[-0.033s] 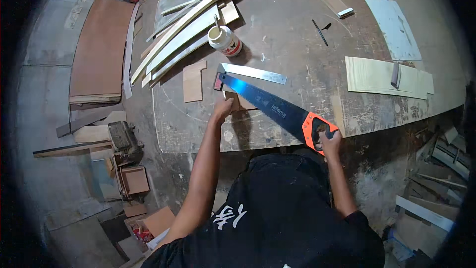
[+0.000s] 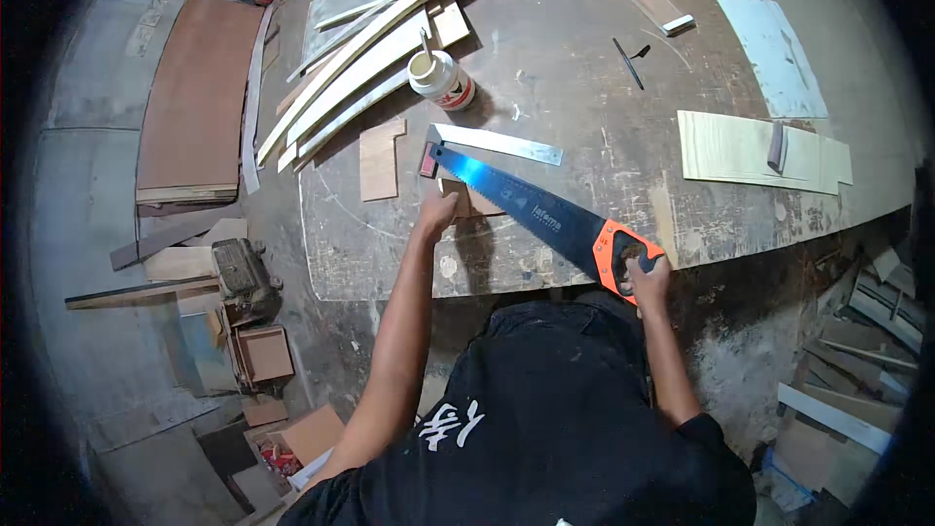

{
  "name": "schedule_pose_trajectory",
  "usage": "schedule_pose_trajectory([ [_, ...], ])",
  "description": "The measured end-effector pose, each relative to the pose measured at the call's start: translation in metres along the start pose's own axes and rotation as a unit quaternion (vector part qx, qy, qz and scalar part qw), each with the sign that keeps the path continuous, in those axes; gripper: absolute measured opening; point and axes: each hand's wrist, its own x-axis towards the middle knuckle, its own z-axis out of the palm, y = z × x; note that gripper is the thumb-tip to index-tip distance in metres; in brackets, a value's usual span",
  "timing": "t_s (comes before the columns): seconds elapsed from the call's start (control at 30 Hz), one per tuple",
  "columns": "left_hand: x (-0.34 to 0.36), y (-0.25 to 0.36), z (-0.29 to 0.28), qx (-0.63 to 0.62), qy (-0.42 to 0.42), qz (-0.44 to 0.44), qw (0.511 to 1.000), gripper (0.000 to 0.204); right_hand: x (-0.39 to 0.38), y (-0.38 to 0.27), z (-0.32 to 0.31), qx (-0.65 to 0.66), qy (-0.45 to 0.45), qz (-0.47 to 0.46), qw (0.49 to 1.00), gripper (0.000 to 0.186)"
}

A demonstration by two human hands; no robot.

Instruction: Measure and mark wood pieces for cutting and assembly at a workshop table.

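Note:
My right hand (image 2: pixel 650 282) is wrapped round the orange and black handle of a hand saw (image 2: pixel 531 209). Its dark blade slants up to the left over the worktable. Close to the blade's toothed edge, my left hand (image 2: pixel 437 211) grips the left end of a small brown wooden piece (image 2: pixel 477 205), partly hidden beneath the saw. A try square (image 2: pixel 502 143) lies just beyond the blade, its dark and red stock by the saw's tip. Left of my left hand is a flat notched wooden piece (image 2: pixel 379 164).
An open white jar (image 2: pixel 443 83) with a brush in it stands beyond the square, beside stacked wooden strips (image 2: pixel 365 63). Pale board (image 2: pixel 740 151) with a small dark block lies at right. A black pen (image 2: pixel 628 63) rests farther back. The worktable's near edge (image 2: pixel 506 289) runs before my body.

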Motion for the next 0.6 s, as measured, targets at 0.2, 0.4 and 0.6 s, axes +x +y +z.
schedule_pose_trajectory([
  [0.2,-0.006,0.020,0.002,0.053,-0.002,-0.045,0.998,0.030,0.008,0.020,-0.005,-0.046,-0.013,0.007,0.999,0.042],
  [0.4,0.011,-0.012,-0.006,0.036,-0.006,-0.041,0.998,0.033,-0.001,0.004,0.001,-0.036,-0.015,0.028,0.999,0.051],
  [0.6,0.022,-0.028,-0.006,0.006,-0.010,-0.039,0.999,0.025,-0.002,-0.002,0.003,-0.034,-0.026,0.031,0.999,0.054],
])
